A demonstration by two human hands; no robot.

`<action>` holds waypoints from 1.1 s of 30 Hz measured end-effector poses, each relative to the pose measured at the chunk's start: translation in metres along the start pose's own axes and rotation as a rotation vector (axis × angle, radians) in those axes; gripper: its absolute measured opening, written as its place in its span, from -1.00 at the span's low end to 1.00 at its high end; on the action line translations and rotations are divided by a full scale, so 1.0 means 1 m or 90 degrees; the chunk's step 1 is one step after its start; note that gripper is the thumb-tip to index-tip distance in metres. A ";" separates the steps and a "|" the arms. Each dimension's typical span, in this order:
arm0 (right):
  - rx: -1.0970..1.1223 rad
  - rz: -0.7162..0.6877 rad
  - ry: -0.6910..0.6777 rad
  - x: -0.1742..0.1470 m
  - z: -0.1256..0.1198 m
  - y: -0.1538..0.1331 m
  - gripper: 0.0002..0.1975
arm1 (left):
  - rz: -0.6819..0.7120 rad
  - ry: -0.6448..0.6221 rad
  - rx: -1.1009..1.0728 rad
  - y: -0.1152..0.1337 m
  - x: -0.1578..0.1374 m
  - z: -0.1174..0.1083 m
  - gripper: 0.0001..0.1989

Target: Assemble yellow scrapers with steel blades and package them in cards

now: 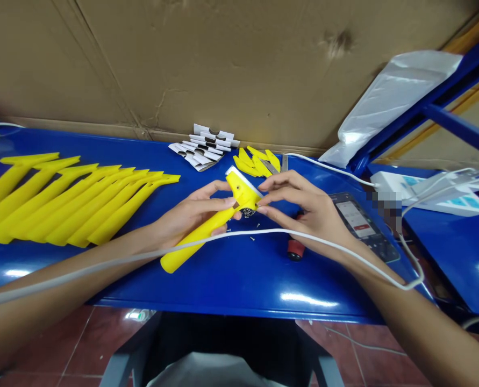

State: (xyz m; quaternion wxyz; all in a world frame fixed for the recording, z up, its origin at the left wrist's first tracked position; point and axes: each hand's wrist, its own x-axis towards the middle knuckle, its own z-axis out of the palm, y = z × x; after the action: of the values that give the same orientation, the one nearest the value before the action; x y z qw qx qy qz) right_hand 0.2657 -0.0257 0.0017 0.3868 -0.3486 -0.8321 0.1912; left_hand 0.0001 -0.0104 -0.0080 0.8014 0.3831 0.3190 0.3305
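Note:
My left hand [199, 207] is closed around the neck of a yellow scraper [191, 242]. The scraper is tilted, its handle pointing toward me and its pale-edged head facing away. At the head's right corner, the thumb and a finger of my right hand [299, 207] are pressed together; whatever is between them is too small to name. One hole shows on the head's left side. Just below the head is a small pile of screws [248, 213], with several loose screws [252, 238] nearby. A red and black screwdriver [295, 250] lies partly hidden under my right hand.
Yellow scraper handles [81, 201] lie in a row at left. Folded white cards [205, 146] and small yellow pieces [257, 162] are at the back. A phone [362, 226] and power strip [428, 193] are at right. A white cable [279, 231] crosses in front of my hands.

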 end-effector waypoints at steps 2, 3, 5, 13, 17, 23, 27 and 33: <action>0.009 0.014 -0.001 -0.001 0.001 0.002 -0.95 | -0.005 0.001 -0.001 0.000 0.000 0.001 -0.71; 0.016 0.021 -0.001 -0.001 0.001 0.002 -0.95 | -0.006 0.001 -0.003 0.000 0.000 0.001 -0.71; 0.034 0.032 -0.002 -0.002 0.001 0.003 -0.96 | -0.009 0.003 -0.007 0.000 0.000 0.002 -0.71; 0.116 0.109 0.033 -0.001 0.006 0.003 -0.94 | -0.018 0.000 0.014 0.001 0.001 0.002 -0.70; 0.156 0.130 0.033 -0.001 0.008 0.004 -0.90 | -0.010 0.000 0.036 0.001 0.002 0.002 -0.68; 0.122 0.129 0.023 -0.001 0.006 0.002 -0.91 | -0.019 0.000 0.040 0.001 0.001 0.003 -0.70; 0.097 0.126 0.016 -0.001 0.005 0.002 -0.91 | -0.020 -0.002 0.041 0.001 0.000 0.003 -0.69; 0.087 0.121 0.011 -0.001 0.005 0.002 -0.87 | -0.019 -0.001 0.053 0.000 0.000 0.003 -0.68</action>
State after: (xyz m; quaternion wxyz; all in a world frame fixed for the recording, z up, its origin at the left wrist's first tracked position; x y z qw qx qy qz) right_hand 0.2629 -0.0253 -0.0026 0.3968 -0.4006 -0.7769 0.2801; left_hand 0.0027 -0.0117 -0.0062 0.7898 0.4114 0.3377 0.3048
